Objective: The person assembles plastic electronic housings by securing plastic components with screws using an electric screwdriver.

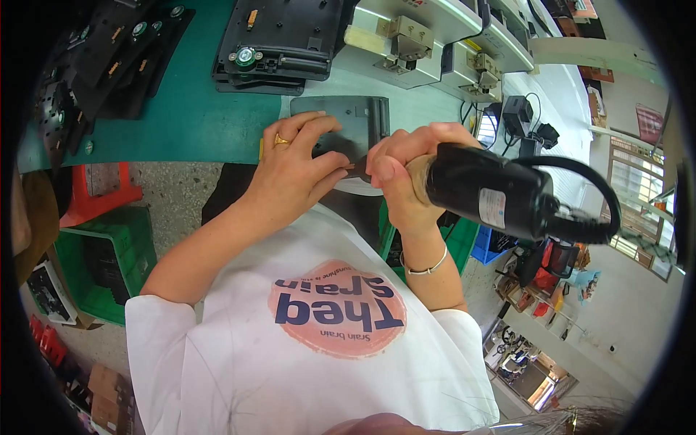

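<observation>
My right hand is wrapped round the black electric screwdriver, whose cable loops away to the right. The tool lies nearly sideways, and its tip is hidden behind my fingers. A dark flat plastic panel lies at the front edge of the table beneath both hands. My left hand, with a gold ring, rests over the panel's left part. Its thumb and forefinger pinch close together at a small copper-coloured piece by the panel's near edge. The other fingers curve over the panel's surface.
Black panels with a round metal fitting are stacked beyond my hands on the green mat. More dark panels pile up at the far left. White metal equipment stands at the back. Below left are a green crate and red stool.
</observation>
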The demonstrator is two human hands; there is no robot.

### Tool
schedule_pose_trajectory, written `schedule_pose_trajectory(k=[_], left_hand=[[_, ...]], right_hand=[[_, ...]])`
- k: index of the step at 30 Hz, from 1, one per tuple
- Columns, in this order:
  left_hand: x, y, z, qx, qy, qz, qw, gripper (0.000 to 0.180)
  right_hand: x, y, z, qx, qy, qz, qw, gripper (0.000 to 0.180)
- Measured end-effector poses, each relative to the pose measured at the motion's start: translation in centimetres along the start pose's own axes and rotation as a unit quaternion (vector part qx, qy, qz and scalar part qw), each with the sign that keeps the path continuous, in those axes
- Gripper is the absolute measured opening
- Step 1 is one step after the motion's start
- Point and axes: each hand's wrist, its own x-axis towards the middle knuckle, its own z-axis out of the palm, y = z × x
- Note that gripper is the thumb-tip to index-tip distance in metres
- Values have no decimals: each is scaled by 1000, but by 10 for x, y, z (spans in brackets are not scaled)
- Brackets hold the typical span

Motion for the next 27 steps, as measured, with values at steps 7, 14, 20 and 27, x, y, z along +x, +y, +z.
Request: schedule_pose_trajectory(k=[7, 14, 20, 27], left_hand=[[2, 0, 0, 10, 6, 23, 1000, 15], [-2, 3, -1, 34, -4, 41, 999, 19], [3, 4, -3, 36, -32, 49, 998, 25], [8, 6, -2, 55, -26, 50, 997, 27]], right_hand=[[5, -3, -3, -35, -83, -39, 995, 53], [36, -11, -52, 111, 140, -21, 984, 39], [91, -18, -109, 13, 326, -164, 931, 49], [105, -1, -123, 18, 284, -172, 943, 48]])
